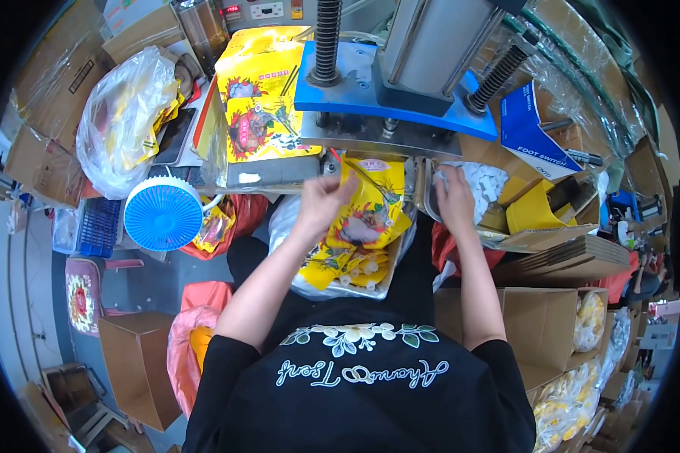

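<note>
My left hand [326, 202] is closed, its curled fingers at the left edge of a yellow printed pouch [372, 198]. The pouch hangs just below the front of a blue press [332, 90] and is partly covered by my fingers. My right hand [455, 198] reaches over a tray of small white plastic pieces [485, 181], fingers extended and lying among them. Whether a piece sits under the fingertips is hidden. In front of my body, a lined box [389, 283] holds several yellow pouches with white spouts [355, 273].
Yellow pouches [268, 90] lie stacked left of the press. A blue fan [164, 215] and a clear bag [125, 121] are further left. Right of the tray stand an open carton [517, 240] and flattened cardboard [559, 260]. Another carton [140, 362] stands at lower left.
</note>
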{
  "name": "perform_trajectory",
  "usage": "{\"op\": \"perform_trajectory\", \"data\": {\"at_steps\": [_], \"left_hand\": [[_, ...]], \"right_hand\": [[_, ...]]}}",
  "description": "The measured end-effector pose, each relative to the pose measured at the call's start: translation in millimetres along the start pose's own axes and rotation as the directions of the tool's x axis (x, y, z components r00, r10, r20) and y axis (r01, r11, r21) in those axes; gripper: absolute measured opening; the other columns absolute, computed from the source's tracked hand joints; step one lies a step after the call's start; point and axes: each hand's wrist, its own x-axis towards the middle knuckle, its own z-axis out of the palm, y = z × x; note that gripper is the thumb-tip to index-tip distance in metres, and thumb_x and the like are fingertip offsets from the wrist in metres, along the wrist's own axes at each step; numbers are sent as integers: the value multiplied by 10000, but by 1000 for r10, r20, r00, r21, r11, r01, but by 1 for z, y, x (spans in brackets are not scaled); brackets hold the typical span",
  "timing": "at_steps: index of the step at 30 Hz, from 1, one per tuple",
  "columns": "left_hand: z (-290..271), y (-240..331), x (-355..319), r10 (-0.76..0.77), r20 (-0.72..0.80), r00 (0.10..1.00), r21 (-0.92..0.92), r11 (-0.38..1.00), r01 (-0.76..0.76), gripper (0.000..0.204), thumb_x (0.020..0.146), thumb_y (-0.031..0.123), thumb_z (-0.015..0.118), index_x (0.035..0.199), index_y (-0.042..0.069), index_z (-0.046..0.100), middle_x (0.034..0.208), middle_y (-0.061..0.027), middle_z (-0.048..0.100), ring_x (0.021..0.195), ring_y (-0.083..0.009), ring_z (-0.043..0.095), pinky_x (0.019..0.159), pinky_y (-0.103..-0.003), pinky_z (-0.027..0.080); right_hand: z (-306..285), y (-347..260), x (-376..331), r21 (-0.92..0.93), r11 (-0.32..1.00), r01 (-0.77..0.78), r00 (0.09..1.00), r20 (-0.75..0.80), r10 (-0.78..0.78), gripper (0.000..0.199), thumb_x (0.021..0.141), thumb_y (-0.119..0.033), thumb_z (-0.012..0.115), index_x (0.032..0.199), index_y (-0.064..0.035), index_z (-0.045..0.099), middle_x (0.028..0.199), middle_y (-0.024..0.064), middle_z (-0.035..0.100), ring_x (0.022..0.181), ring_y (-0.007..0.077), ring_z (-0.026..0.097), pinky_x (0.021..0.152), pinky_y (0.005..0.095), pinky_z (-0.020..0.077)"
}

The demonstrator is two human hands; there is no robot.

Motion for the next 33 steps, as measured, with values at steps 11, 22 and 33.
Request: {"op": "perform_trajectory", "data": {"at_steps": [11,22,33], "left_hand": [[-87,-14,-28,673,-31,739,923,304,-238,302,794,176,718,1089,129,672,1195,-50,605,1244,-262,482,1112,-478,219],[-33,-31,-56,289,-54,956,377,892,-248,149,802,-25,688,948,-54,689,893,-60,673,843,-112,619,798,-243,485],[0,-24,-45,-47,73,996,168,985,35,287,903,240,673,900,-46,699,872,-81,696,694,-52,593,617,-224,471]], "right_hand": [[-50,24,4,850,-212,-482,797,526,296,267,945,-173,582,1194,-87,537,870,5,552,601,42,439,459,167,297],[-66,-96,2,669,727,-153,908,385,-163,203,826,-95,695,1008,-12,664,954,43,662,916,122,597,834,268,459],[-47,-86,10,706,641,-303,903,428,-44,291,851,-162,694,1116,-45,665,953,15,682,744,37,564,638,187,436]]}}
